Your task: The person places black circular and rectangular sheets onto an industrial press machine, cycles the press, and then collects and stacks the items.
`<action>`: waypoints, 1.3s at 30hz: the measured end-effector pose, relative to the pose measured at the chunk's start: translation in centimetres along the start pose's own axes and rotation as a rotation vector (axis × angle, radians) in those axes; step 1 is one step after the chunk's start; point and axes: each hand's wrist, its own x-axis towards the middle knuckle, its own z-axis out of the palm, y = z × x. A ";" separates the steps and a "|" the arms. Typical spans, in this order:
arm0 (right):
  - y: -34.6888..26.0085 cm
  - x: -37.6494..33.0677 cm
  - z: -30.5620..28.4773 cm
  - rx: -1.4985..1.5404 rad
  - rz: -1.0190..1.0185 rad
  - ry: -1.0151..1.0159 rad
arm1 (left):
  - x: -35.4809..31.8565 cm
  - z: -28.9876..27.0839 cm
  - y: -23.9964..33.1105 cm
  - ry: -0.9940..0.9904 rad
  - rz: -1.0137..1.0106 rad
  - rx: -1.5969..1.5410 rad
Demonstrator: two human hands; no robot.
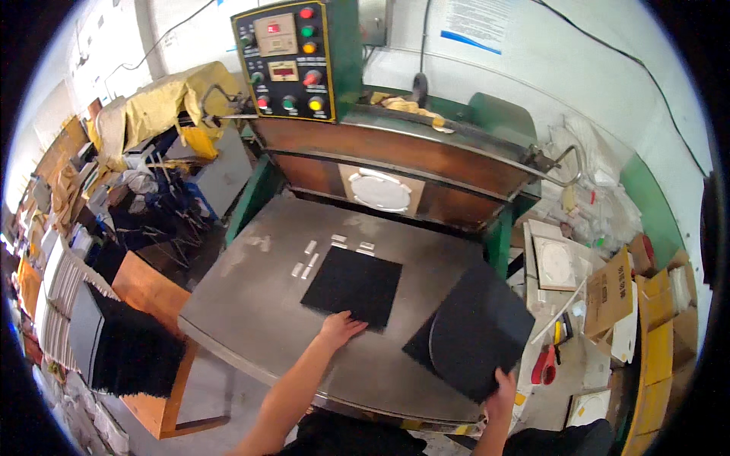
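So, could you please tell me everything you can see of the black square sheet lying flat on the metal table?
The black square sheet is thin, matte and dark, like card or foam board, though the material is not certain. It lies flat on the grey metal table, turned slightly askew, in front of the press. Small white strips sit just beyond its far-left corner. The left hand rests on its near edge, fingers spread. A second black sheet, held by the right hand, lies apart to its right.

Two flat black square sheets (352,285) (475,330) lie on the grey steel press table (251,304), beneath the green machine's black button panel (285,61).
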 end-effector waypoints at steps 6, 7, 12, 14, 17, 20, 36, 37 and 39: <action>2.5 -9.8 -5.4 0.099 -0.131 0.238 | -4.2 8.3 0.2 0.332 0.159 0.727; 2.7 -10.7 -5.1 0.102 -0.120 0.273 | -3.5 11.2 2.3 0.308 0.328 0.972; 3.5 -13.5 -3.0 0.131 -0.090 0.357 | 4.9 11.3 0.5 0.370 0.706 1.599; 3.6 -15.7 -2.5 0.141 -0.117 0.415 | 5.8 11.7 1.4 0.311 0.618 1.578; 3.3 -18.9 0.1 0.094 -0.170 0.441 | 5.0 10.6 2.7 0.221 0.545 1.620; 3.1 -21.6 3.0 0.080 -0.261 0.430 | 4.4 11.3 2.8 0.025 0.451 1.451; 11.0 -34.2 -3.4 0.175 -0.182 0.492 | -23.3 14.2 -0.1 -1.109 -0.398 0.424; 11.6 -36.5 -5.1 0.200 -0.160 0.498 | -23.5 14.6 -0.9 -1.114 -0.383 0.475; 10.8 -40.3 -7.7 -0.040 -0.118 0.680 | -24.1 16.5 -0.7 -1.124 -0.290 0.543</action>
